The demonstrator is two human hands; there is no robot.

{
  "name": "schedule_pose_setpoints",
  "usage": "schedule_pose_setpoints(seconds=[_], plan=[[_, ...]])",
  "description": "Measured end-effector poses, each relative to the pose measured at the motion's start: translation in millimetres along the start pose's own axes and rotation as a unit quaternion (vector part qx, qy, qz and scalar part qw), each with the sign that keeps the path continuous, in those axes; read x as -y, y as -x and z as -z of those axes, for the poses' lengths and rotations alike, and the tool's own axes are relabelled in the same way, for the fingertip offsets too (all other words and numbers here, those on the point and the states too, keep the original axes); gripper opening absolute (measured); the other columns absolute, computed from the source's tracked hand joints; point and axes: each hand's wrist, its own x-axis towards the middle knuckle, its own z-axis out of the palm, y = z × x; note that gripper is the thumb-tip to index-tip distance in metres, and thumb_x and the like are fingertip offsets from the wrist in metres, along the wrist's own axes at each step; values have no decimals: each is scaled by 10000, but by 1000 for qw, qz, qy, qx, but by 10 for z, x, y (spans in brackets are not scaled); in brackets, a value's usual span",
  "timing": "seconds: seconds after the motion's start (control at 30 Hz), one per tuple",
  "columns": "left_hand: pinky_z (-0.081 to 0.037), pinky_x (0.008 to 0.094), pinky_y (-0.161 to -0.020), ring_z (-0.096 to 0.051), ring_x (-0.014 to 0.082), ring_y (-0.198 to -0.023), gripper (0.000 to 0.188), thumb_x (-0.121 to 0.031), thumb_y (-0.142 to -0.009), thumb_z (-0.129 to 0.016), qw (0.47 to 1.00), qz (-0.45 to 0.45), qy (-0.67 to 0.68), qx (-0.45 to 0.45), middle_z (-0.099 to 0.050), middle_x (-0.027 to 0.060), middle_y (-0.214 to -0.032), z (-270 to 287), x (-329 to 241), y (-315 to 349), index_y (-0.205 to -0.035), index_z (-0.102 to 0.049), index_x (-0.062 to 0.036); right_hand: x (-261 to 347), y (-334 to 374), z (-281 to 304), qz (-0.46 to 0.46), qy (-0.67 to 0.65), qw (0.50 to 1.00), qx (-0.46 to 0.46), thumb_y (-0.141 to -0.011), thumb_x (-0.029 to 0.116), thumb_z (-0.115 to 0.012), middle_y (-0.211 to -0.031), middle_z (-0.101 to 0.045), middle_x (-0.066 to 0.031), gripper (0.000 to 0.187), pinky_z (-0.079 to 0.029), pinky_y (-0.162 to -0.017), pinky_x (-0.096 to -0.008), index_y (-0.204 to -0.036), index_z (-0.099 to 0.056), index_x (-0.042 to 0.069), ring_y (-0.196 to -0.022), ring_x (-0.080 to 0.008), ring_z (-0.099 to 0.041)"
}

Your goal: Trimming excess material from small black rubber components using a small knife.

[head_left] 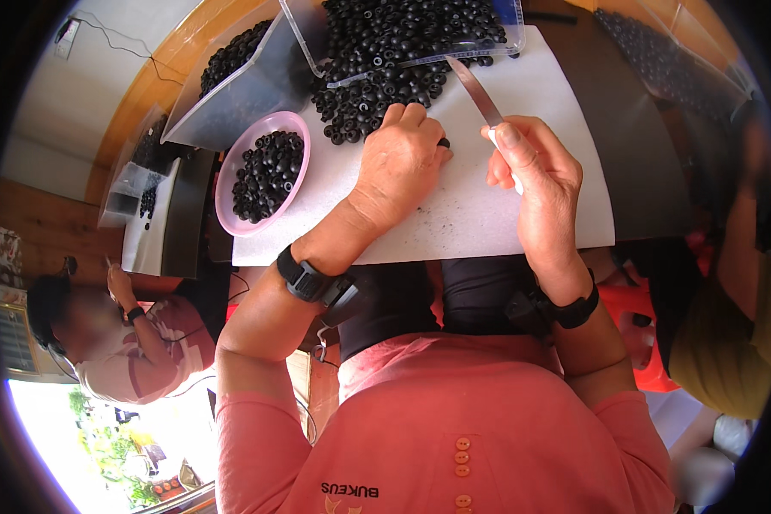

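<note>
My left hand (396, 167) is closed, pinching a small round black piece (444, 144) at its fingertips above the white sheet (497, 236). A small knife (478, 92) is in my right hand (540, 167); its white handle lies in my curled fingers and the blade points up and away to the left. Beyond my left hand spreads a pile of black ring-like pieces (373, 98), each with a hole. Left of my forearm, a pink bowl (224, 206) holds many similar pieces.
A clear plastic bin (514, 38) lies at the back, with black pieces spilling from its mouth. Another bin (210, 116) with black pieces stands at the back left. Dark specks dot the sheet. One person (146, 343) sits at left, another (728, 334) at right.
</note>
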Motion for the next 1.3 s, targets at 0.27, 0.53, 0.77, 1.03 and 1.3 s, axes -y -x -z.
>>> schedule_pose_setpoints(seconds=[0.27,0.53,0.77,1.03,1.3], plan=[[-465,255,-591,-559,121,-663,137,-41,-845,-703,832,265,488,-1,-649,28,-782,234,-114,178,-974,-719,1,-34,15,5,24,53,998,33,-949,221,-690,-740,-542,40,224,-380,-577,-202,-960,-654,0,-629,-44,-437],[-487,258,-599,-611,131,-746,185,-44,-946,-608,683,267,678,-59,-692,109,-914,328,-224,497,-1080,-657,73,-24,49,-81,185,227,948,125,-820,109,-785,-817,-676,-63,186,-518,-667,-281,-945,-672,30,-755,-163,-676],[-506,290,-592,-637,179,-770,230,-31,-961,-551,590,262,762,-53,-684,143,-991,361,-246,599,-1151,-613,83,-74,50,-110,265,247,921,142,-764,100,-809,-773,-674,-35,207,-484,-609,-288,-920,-682,52,-687,-174,-629],[-490,278,-552,-628,180,-738,226,-34,-953,-569,563,278,777,-45,-672,136,-954,346,-246,634,-1137,-613,89,-117,50,-115,293,262,910,135,-756,104,-810,-730,-669,-17,210,-451,-568,-292,-917,-684,57,-627,-165,-569],[-467,276,-507,-612,183,-695,217,-54,-948,-593,549,283,786,-22,-649,139,-883,316,-213,668,-1104,-614,95,-123,35,-99,318,272,899,131,-752,115,-813,-718,-666,-10,239,-451,-557,-292,-942,-682,55,-615,-164,-554]])
